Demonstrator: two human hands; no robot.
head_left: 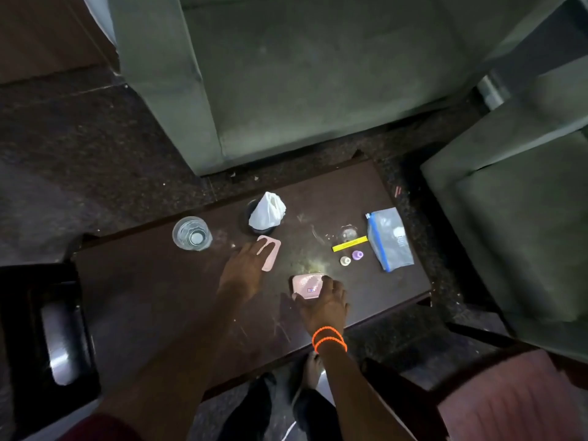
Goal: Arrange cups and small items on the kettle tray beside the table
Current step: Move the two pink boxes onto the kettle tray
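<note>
On the dark table, my left hand lies with straight fingers on a flat pink case. My right hand, with orange bands at the wrist, grips a small pink box from its near side. A clear glass stands at the far left of the table. A dark cup with white tissue stuffed in it stands behind the pink case. A yellow strip, a purple cap and a pale cap lie to the right.
A clear zip bag with a blue seal lies at the table's right end. Green sofas stand behind and to the right. A dark tray-like stand with a shiny object sits at the left. A red seat is at lower right.
</note>
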